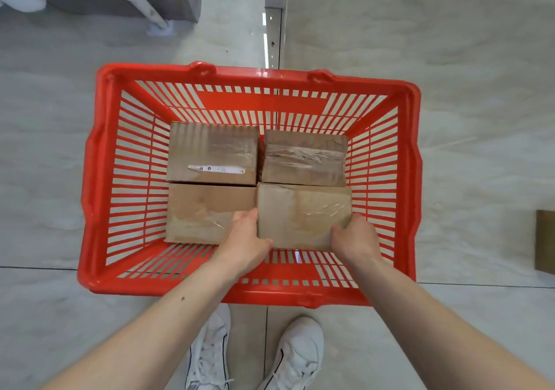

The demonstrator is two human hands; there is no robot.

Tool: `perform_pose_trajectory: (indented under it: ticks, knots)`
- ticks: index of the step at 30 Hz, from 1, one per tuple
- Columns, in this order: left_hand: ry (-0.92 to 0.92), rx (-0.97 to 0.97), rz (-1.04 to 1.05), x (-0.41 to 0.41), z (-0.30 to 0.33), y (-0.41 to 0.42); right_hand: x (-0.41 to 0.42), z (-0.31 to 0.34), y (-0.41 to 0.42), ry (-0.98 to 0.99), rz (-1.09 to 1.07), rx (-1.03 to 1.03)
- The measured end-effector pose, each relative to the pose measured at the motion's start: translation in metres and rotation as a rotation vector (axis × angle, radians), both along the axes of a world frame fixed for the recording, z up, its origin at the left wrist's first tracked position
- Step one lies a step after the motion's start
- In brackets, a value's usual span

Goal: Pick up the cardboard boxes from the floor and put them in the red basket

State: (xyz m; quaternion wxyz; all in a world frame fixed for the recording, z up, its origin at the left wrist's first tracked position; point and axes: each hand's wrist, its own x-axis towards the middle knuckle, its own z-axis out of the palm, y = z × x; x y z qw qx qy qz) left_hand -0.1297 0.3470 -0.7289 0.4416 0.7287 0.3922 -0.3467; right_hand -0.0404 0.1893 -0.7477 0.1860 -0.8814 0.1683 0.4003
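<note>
so the near-right box (303,215) sits in the basket (99,161) at its near right corner, and both hands are clamped on it: the left hand (244,239) grips its left edge, fingers down in the seam against the near-left box (204,212), and the right hand (354,236) holds its near right corner beside the basket's right wall. three more boxes fill the rest of the floor of the basket: the near-left one, a far-left box (211,152) with a white label strip, and a far-right box (304,158) wrapped in clear tape. all four lie flat and touch their neighbours, with a bare strip left along the far wall.

what could go wrong, as i judge it: the fit is tight. the left fingers are wedged between two boxes, so pulling them out carelessly could drag the near-right box up or tilt it onto its neighbour. whether the box is fully seated or a touch raised, i cannot tell; it seems to overlap the far-right box's near edge slightly, and if so it may settle crooked. the right knuckles could also catch the slatted wall.

another brown box (545,242) shows at the right edge of the view, on the tiled floor (480,89) well apart from the basket, so the job looks unfinished. it would have to go on top, where glossy tape could let it slide.
</note>
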Motion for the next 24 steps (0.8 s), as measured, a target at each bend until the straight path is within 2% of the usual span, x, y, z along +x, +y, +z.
perform_pose_trajectory:
  ticks: [6,12,24]
  knots:
    - [0.011,-0.045,0.011,0.005,-0.002,-0.005,-0.012,-0.037,-0.013,0.089,-0.021,0.157]
    - [0.005,-0.035,-0.049,0.013,0.045,-0.003,-0.004,0.046,-0.014,0.039,-0.139,0.178]
    - [-0.151,-0.011,-0.183,0.053,0.197,-0.027,0.003,0.207,-0.053,-0.04,-0.35,0.342]
